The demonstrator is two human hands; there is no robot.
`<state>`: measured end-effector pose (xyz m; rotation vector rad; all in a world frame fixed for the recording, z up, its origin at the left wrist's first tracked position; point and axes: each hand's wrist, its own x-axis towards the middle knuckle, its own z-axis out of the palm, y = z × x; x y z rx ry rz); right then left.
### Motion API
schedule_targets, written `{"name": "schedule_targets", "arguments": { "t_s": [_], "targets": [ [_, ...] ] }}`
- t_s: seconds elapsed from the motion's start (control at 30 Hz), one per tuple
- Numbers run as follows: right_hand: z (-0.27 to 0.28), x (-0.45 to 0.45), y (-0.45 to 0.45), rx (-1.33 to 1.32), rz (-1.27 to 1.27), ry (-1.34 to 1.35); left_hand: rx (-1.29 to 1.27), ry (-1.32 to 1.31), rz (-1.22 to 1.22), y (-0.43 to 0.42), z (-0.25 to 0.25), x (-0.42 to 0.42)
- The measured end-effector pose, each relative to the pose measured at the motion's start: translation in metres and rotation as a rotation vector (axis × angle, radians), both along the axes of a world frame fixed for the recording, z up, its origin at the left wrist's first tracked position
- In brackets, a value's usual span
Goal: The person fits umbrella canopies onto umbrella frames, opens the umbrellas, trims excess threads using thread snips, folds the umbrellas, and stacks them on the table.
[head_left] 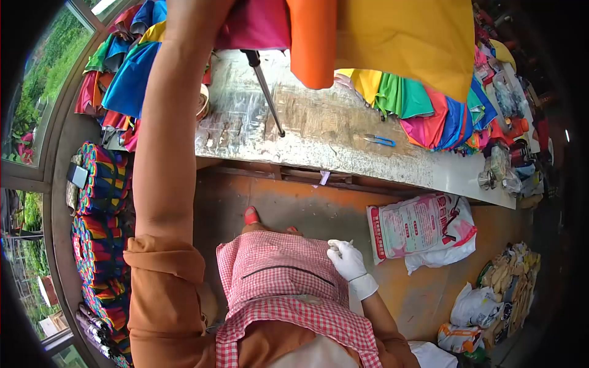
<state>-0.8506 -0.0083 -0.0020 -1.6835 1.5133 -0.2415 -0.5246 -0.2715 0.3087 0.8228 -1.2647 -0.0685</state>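
My left arm reaches up past the top edge, so my left hand is out of sight. Beside the forearm hangs a multicoloured umbrella canopy [399,43] with magenta, orange and yellow panels. Its dark metal shaft [267,92] slants down over the worn worktable [307,116]. My right hand [347,260], in a white glove, is low in front of the checked apron [282,270]. Its fingers are curled closed, and a small thin tip shows at them; what it is stays unclear. Blue-handled thread snips [380,140] lie on the table.
Several colourful umbrellas [423,113] lie at the table's right, with more [126,76] at the left. Bundled umbrellas [101,233] are stacked by the window. A printed white sack [417,230] lies on the floor, with bags and cardboard [509,282] further right.
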Motion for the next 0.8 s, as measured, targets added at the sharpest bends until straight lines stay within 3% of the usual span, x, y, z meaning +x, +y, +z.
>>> {"name": "schedule_targets", "arguments": {
  "t_s": [0.03,0.07,0.13,0.17,0.2,0.23,0.3,0.37,0.4,0.47,0.57,0.7,0.8],
  "targets": [
    [0.005,0.001,-0.005,-0.046,0.043,0.039,-0.014,-0.132,0.060,-0.028,-0.025,0.026],
    [0.004,0.004,-0.008,-0.099,0.062,0.014,-0.095,-0.039,0.099,-0.028,-0.058,-0.008],
    [0.023,0.016,-0.022,-0.124,0.098,-0.016,0.067,-0.135,0.204,-0.024,-0.180,-0.049],
    [0.032,0.016,-0.032,-0.172,0.109,0.005,0.173,-0.017,0.017,-0.011,-0.220,-0.065],
    [0.045,0.013,-0.042,-0.411,0.074,-0.034,0.281,0.119,-0.144,0.001,-0.259,-0.081],
    [0.063,0.009,-0.050,-0.642,0.042,-0.064,0.378,0.213,-0.445,0.021,-0.247,-0.083],
    [0.125,-0.006,-0.059,-0.679,-0.257,-0.347,0.670,0.470,-0.942,0.061,-0.221,-0.087],
    [0.162,-0.019,-0.073,-0.893,-0.327,-0.462,0.789,-0.227,-0.987,0.098,-0.186,-0.080],
    [0.189,-0.017,-0.075,-0.888,-0.220,-0.315,0.746,-0.566,-0.998,0.117,-0.168,-0.077],
    [0.194,-0.009,-0.070,-0.842,0.075,-0.259,0.793,-0.707,-0.989,0.148,-0.176,-0.090],
    [0.159,-0.011,-0.054,-0.803,0.492,-0.186,1.214,-0.129,-1.025,0.182,-0.213,-0.116],
    [0.189,-0.018,-0.070,-0.831,0.978,0.014,1.453,0.515,-1.097,0.207,-0.237,-0.128],
    [0.169,-0.008,-0.065,-0.457,0.874,0.029,1.505,0.809,-1.168,0.222,-0.247,-0.128]
  ]
}}
